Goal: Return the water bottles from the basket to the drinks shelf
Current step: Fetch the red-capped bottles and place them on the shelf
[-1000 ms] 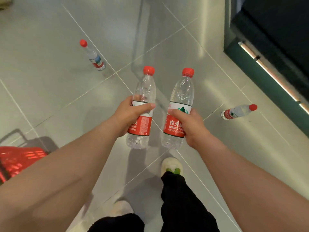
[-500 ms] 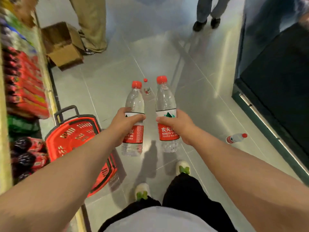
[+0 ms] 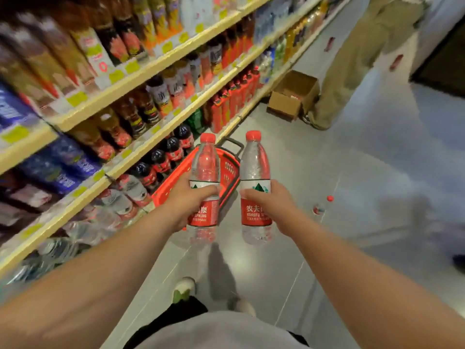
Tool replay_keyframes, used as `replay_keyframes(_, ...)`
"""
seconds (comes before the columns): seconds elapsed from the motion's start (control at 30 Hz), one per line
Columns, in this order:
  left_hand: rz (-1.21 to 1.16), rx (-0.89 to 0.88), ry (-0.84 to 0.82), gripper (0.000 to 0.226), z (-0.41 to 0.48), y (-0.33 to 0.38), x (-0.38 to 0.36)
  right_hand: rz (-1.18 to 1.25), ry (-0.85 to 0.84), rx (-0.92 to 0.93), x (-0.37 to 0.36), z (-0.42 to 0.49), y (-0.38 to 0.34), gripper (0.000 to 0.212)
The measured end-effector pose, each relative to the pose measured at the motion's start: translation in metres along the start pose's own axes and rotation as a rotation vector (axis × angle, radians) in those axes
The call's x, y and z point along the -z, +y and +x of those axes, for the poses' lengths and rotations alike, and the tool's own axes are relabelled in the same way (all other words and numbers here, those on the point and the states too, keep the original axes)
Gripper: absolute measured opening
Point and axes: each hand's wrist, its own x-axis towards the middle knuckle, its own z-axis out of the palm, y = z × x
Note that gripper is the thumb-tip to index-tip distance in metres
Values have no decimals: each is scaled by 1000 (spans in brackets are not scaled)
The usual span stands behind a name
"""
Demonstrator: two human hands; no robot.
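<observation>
My left hand grips a clear water bottle with a red cap and red label, held upright. My right hand grips a second, matching water bottle, also upright. Both bottles hang above the floor in front of me, side by side. The red basket stands on the floor just behind them, against the foot of the drinks shelf on my left. Clear water bottles lie blurred in the shelf's lowest row. A third water bottle lies on the floor to the right.
The shelf rows hold dark cola bottles, red bottles and juice. An open cardboard box sits on the floor further down the aisle, next to a standing person's trouser legs. A dark doorway is at the far right.
My view has swung up and left from the floor to the shelves. Both hands keep hold of their bottles; the basket now sits right behind them.
</observation>
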Motion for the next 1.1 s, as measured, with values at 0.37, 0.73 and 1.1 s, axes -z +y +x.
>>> replay_keyframes(0.37,-267,-100,610,57,-178,-76,217,-248,-486,132,-243,-53,-29,35)
replay_keyframes(0.73,-328,-198,1107,63,-403,-130,414,-271,-874,284,-524,-207,-17,55)
replay_keyframes(1.1,-165,-374,1508,62,-512,-99,605,-195,-1131,664,-766,-303,-92,48)
